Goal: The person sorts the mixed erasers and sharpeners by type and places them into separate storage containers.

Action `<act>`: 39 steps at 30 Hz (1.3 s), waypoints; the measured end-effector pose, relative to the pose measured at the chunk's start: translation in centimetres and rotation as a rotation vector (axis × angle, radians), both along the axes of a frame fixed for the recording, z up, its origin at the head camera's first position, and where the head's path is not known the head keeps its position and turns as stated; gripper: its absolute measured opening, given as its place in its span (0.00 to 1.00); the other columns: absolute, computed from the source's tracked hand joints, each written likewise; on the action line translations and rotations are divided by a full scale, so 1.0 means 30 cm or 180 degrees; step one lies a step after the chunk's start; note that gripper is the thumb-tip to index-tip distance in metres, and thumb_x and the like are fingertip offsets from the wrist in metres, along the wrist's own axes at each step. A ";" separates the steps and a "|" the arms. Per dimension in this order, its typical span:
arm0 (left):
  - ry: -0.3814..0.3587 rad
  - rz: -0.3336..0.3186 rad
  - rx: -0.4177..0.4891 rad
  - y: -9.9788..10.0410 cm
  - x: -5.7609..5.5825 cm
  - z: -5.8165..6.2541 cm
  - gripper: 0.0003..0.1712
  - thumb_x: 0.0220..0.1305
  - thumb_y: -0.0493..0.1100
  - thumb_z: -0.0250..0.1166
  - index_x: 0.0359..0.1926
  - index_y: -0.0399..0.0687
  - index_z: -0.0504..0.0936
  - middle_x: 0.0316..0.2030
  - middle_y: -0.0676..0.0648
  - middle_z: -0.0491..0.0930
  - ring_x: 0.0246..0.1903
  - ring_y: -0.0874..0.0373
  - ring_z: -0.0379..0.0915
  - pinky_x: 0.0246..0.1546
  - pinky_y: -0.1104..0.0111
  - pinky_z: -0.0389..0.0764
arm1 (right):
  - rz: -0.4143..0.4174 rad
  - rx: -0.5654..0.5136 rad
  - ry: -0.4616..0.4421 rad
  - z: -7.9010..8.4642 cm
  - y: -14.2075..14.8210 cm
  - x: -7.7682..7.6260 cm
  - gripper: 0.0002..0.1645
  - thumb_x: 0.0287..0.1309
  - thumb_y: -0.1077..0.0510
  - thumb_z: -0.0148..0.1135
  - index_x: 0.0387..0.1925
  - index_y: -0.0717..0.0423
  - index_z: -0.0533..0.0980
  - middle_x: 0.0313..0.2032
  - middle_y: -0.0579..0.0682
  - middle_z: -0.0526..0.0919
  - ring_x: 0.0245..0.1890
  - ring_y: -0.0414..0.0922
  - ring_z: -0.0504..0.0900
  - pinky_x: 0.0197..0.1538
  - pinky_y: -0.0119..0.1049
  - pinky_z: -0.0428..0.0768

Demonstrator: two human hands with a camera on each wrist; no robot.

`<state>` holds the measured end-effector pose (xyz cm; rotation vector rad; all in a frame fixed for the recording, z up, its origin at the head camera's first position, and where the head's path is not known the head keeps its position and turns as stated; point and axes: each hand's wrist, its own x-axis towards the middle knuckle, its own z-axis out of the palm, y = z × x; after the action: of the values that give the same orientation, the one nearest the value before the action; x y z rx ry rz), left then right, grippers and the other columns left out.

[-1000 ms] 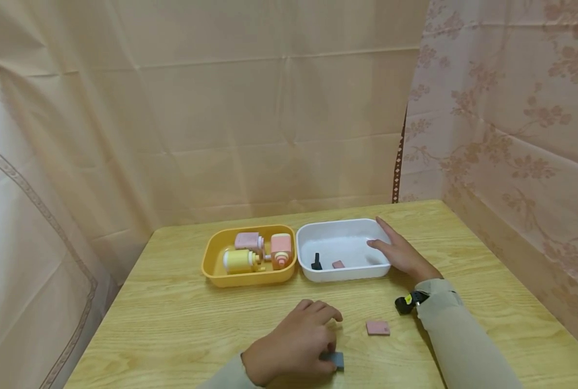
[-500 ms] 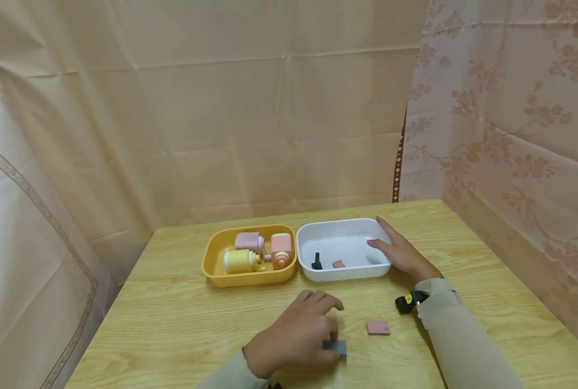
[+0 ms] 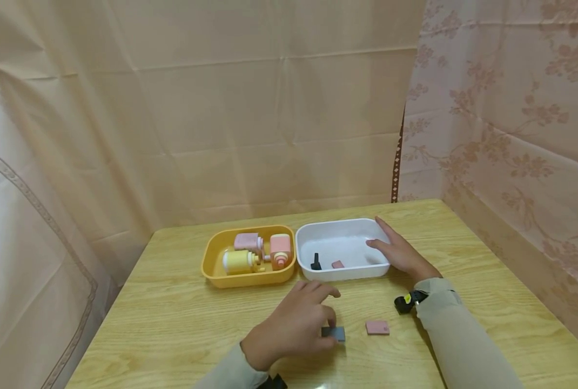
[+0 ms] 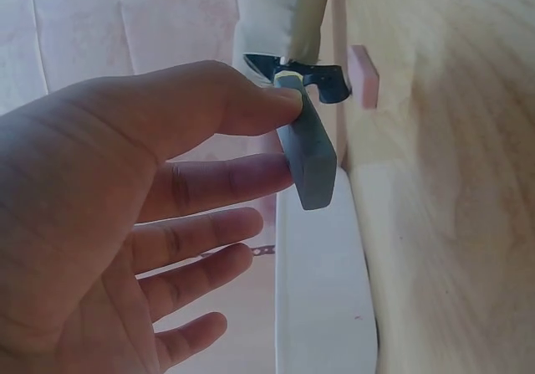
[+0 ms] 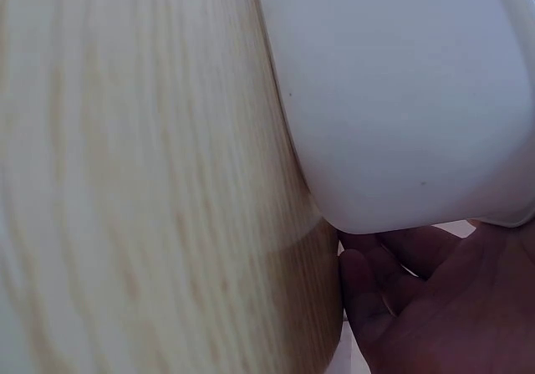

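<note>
My left hand [image 3: 296,324] pinches a small grey-blue rectangular block [image 3: 336,334] between thumb and index finger, above the front of the table. In the left wrist view the block [image 4: 313,156] is lifted off the wood, and the other fingers spread apart from it. My right hand [image 3: 402,254] grips the right end of a white tray [image 3: 344,274], thumb over the rim and fingers along the outside. Seen from the right wrist, fingers lie against the tray's end wall [image 5: 401,98]. A flat pink block [image 3: 377,327] rests on the table to the right of the grey-blue one.
Inside the white tray lie a small black piece [image 3: 316,265] and a pink piece [image 3: 337,265]. Beside it on the left stands a yellow tray [image 3: 250,280] with a yellow bottle [image 3: 239,262], a pink bottle [image 3: 280,244] and a lilac bottle [image 3: 247,241]. Curtains [image 3: 221,135] hang behind the table.
My left hand has moved away from the front of the table toward the trays, carrying the grey-blue block with it. The right hand and both trays have kept their places.
</note>
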<state>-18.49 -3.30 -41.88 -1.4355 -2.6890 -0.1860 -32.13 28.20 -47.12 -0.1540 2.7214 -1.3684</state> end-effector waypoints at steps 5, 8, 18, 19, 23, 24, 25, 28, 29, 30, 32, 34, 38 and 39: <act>0.0051 0.0022 0.0043 0.000 -0.005 0.012 0.10 0.58 0.62 0.74 0.32 0.67 0.89 0.64 0.56 0.75 0.65 0.59 0.66 0.65 0.58 0.70 | -0.0004 -0.0002 -0.0004 -0.002 0.001 -0.002 0.52 0.75 0.38 0.53 0.84 0.41 0.35 0.84 0.55 0.37 0.82 0.65 0.40 0.75 0.74 0.44; 0.0200 0.0004 0.0085 0.001 -0.009 0.017 0.11 0.57 0.63 0.74 0.31 0.66 0.89 0.63 0.54 0.76 0.65 0.58 0.67 0.64 0.58 0.71 | -0.0019 -0.0004 -0.0016 -0.006 0.000 -0.005 0.52 0.75 0.37 0.52 0.84 0.41 0.35 0.84 0.54 0.37 0.82 0.64 0.40 0.75 0.73 0.43; 0.0206 0.0026 0.0074 0.012 -0.030 0.028 0.11 0.58 0.63 0.74 0.33 0.65 0.90 0.63 0.54 0.76 0.65 0.57 0.67 0.64 0.58 0.70 | -0.0049 0.0005 -0.0078 -0.008 -0.003 -0.004 0.52 0.75 0.37 0.52 0.84 0.40 0.34 0.84 0.53 0.37 0.82 0.64 0.39 0.75 0.74 0.42; 0.0214 0.0032 0.0076 0.013 -0.032 0.028 0.11 0.58 0.63 0.74 0.33 0.65 0.90 0.63 0.54 0.76 0.64 0.57 0.68 0.64 0.58 0.70 | -0.0044 0.0005 -0.0077 -0.007 -0.003 -0.004 0.52 0.75 0.37 0.52 0.84 0.40 0.34 0.84 0.53 0.37 0.82 0.64 0.39 0.75 0.74 0.42; 0.0282 0.0073 0.0093 0.012 -0.038 0.026 0.11 0.57 0.62 0.74 0.32 0.65 0.90 0.63 0.54 0.76 0.63 0.56 0.69 0.62 0.58 0.71 | -0.0044 -0.0011 -0.0067 -0.004 -0.001 -0.003 0.52 0.75 0.38 0.52 0.84 0.41 0.34 0.84 0.54 0.37 0.82 0.64 0.39 0.75 0.74 0.42; 0.0281 0.0087 0.0109 0.011 -0.040 0.026 0.11 0.57 0.62 0.74 0.32 0.65 0.90 0.63 0.54 0.76 0.62 0.56 0.69 0.62 0.58 0.71 | -0.0045 -0.0012 -0.0064 -0.004 -0.001 -0.003 0.52 0.75 0.38 0.52 0.84 0.41 0.34 0.84 0.54 0.37 0.82 0.64 0.39 0.75 0.73 0.42; 0.0286 0.0108 0.0118 0.011 -0.041 0.027 0.11 0.57 0.62 0.74 0.32 0.65 0.90 0.63 0.54 0.76 0.62 0.56 0.69 0.62 0.58 0.71 | -0.0047 -0.0015 -0.0062 -0.004 0.000 -0.003 0.52 0.75 0.38 0.52 0.84 0.41 0.34 0.84 0.54 0.37 0.82 0.64 0.39 0.75 0.73 0.42; 0.0251 0.0169 0.0167 0.011 -0.046 0.034 0.10 0.57 0.61 0.74 0.31 0.64 0.89 0.62 0.55 0.77 0.62 0.56 0.68 0.62 0.57 0.70 | -0.0057 -0.0025 -0.0078 -0.003 0.000 -0.004 0.52 0.75 0.37 0.52 0.84 0.40 0.34 0.84 0.53 0.37 0.82 0.64 0.39 0.75 0.74 0.42; 0.0240 0.0186 0.0187 0.011 -0.049 0.037 0.10 0.57 0.61 0.74 0.31 0.64 0.89 0.62 0.55 0.77 0.63 0.56 0.68 0.62 0.57 0.70 | -0.0061 -0.0030 -0.0089 -0.003 0.000 -0.004 0.52 0.75 0.37 0.52 0.84 0.39 0.34 0.84 0.53 0.36 0.82 0.64 0.39 0.75 0.74 0.42; 0.0229 0.0209 0.0207 0.011 -0.051 0.040 0.10 0.58 0.61 0.74 0.31 0.65 0.89 0.62 0.55 0.77 0.63 0.56 0.68 0.63 0.57 0.70 | -0.0059 -0.0027 -0.0093 -0.004 0.000 -0.005 0.52 0.75 0.37 0.52 0.84 0.39 0.34 0.84 0.53 0.36 0.82 0.64 0.38 0.75 0.74 0.42; 0.0220 0.0250 0.0237 0.009 -0.056 0.047 0.10 0.58 0.61 0.74 0.31 0.65 0.89 0.62 0.55 0.76 0.63 0.57 0.68 0.63 0.56 0.71 | -0.0061 -0.0037 -0.0101 -0.005 0.000 -0.005 0.52 0.75 0.37 0.52 0.84 0.38 0.33 0.84 0.53 0.36 0.82 0.64 0.38 0.75 0.74 0.42; 0.0221 0.0285 0.0270 0.005 -0.060 0.051 0.10 0.58 0.61 0.75 0.31 0.65 0.89 0.62 0.55 0.76 0.63 0.57 0.69 0.63 0.55 0.71 | -0.0060 -0.0035 -0.0095 -0.005 0.001 -0.006 0.52 0.75 0.37 0.52 0.84 0.38 0.33 0.84 0.53 0.36 0.82 0.64 0.38 0.75 0.74 0.42; 0.0224 0.0333 0.0319 0.000 -0.066 0.057 0.10 0.58 0.61 0.75 0.31 0.65 0.89 0.62 0.55 0.76 0.62 0.57 0.69 0.63 0.55 0.71 | -0.0050 -0.0015 -0.0051 -0.005 0.002 -0.006 0.52 0.75 0.37 0.52 0.84 0.39 0.34 0.84 0.53 0.36 0.82 0.64 0.38 0.75 0.74 0.42; 0.0223 0.0334 0.0334 0.000 -0.068 0.057 0.09 0.57 0.61 0.75 0.30 0.65 0.89 0.62 0.55 0.76 0.62 0.57 0.69 0.63 0.55 0.71 | -0.0048 -0.0005 -0.0048 -0.005 0.002 -0.006 0.52 0.75 0.37 0.52 0.84 0.39 0.34 0.84 0.53 0.36 0.82 0.64 0.38 0.75 0.74 0.42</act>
<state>-20.52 -3.31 -40.15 -1.2449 -2.6469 -0.2598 -32.31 28.25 -47.28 -0.1229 2.7147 -1.3701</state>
